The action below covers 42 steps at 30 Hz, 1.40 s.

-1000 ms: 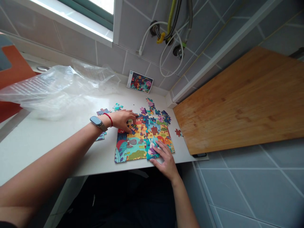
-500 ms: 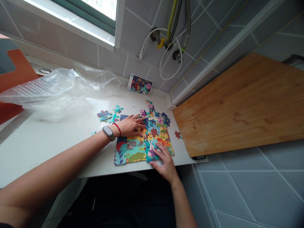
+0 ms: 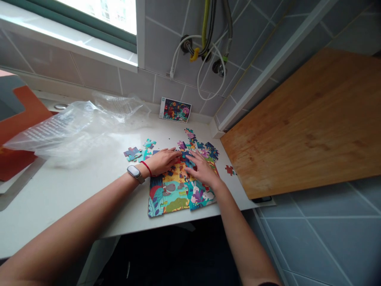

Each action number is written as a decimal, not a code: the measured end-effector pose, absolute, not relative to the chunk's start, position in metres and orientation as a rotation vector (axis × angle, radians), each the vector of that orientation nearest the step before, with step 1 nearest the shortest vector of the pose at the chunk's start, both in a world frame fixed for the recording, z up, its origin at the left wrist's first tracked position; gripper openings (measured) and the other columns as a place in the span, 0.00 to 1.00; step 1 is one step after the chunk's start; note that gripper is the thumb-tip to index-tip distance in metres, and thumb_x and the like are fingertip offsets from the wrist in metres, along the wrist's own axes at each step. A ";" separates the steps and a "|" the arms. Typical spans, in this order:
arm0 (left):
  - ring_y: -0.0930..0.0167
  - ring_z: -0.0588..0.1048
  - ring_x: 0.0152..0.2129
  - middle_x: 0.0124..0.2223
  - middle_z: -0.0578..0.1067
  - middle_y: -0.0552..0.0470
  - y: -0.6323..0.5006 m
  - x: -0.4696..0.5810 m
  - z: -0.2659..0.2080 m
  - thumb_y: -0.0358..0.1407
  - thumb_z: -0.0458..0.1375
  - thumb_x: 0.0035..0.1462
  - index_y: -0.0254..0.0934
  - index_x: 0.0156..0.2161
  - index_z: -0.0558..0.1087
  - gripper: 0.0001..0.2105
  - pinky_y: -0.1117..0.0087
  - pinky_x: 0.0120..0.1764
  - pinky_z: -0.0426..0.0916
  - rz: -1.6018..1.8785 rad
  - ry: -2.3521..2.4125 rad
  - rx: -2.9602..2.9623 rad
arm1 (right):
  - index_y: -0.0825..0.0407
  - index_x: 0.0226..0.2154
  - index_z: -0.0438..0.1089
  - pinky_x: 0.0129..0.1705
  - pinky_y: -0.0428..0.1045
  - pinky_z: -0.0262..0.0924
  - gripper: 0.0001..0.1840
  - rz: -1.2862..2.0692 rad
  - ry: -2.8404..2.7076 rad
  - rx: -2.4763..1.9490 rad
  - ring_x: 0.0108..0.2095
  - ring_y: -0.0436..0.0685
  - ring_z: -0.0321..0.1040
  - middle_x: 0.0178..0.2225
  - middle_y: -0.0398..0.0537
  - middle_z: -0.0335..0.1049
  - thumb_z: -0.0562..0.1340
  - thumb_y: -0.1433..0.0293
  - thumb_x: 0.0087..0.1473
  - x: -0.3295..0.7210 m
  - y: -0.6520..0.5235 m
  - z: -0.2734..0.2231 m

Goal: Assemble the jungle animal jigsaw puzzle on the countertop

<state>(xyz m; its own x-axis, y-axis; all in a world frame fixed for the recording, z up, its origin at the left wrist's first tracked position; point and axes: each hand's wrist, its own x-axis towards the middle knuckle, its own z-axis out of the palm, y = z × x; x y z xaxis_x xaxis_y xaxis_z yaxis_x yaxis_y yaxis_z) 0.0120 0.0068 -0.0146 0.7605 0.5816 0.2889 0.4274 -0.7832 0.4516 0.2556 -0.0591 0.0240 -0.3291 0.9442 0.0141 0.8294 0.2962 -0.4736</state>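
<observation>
A colourful jigsaw puzzle (image 3: 175, 196) with a hippo and white rabbits lies on the white counter, close to its front edge. My left hand (image 3: 163, 161) rests over the puzzle's upper left part, fingers stretched out and nothing seen held. On the upper right part lies my right hand (image 3: 204, 171), with its fingers spread and their tips near those of my left hand. Both hands cover the middle of the picture. Loose puzzle pieces (image 3: 133, 153) sit left of the puzzle, and a heap of more pieces (image 3: 212, 150) is at its upper right corner.
A small picture card (image 3: 175, 110) leans against the tiled wall. Crumpled clear plastic (image 3: 80, 131) and an orange box (image 3: 29, 119) are on the left. At right stands a wooden board (image 3: 306, 127), with a brown piece (image 3: 229, 170) beside it. Hoses (image 3: 205, 28) hang above.
My right hand has moved up from the rabbit section to the puzzle's upper part, beside my left hand. My left hand stays over the upper left. The camera view has shifted slightly.
</observation>
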 end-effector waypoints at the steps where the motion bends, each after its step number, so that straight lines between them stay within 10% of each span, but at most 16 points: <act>1: 0.59 0.71 0.64 0.62 0.76 0.43 0.009 0.012 -0.017 0.35 0.48 0.72 0.39 0.61 0.73 0.18 0.55 0.64 0.68 0.631 0.783 2.581 | 0.50 0.65 0.69 0.74 0.68 0.44 0.34 0.604 -2.326 -1.598 0.76 0.70 0.42 0.73 0.56 0.54 0.70 0.61 0.59 0.260 -0.049 0.022; 42: 0.58 0.74 0.58 0.58 0.78 0.45 0.017 0.018 -0.020 0.30 0.54 0.68 0.42 0.47 0.81 0.13 0.50 0.60 0.72 0.729 1.095 2.694 | 0.44 0.64 0.70 0.75 0.71 0.29 0.38 0.719 -2.267 -1.470 0.75 0.74 0.41 0.73 0.51 0.54 0.70 0.50 0.55 0.274 -0.038 0.002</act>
<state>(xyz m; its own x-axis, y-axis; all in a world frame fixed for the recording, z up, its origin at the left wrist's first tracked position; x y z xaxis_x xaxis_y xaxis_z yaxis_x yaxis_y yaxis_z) 0.0181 0.0170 -0.0199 0.6169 0.6880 0.3822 0.6183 -0.7241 0.3055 0.2737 -0.0385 0.0025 -0.4043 0.9146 0.0123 0.7401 0.3350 -0.5831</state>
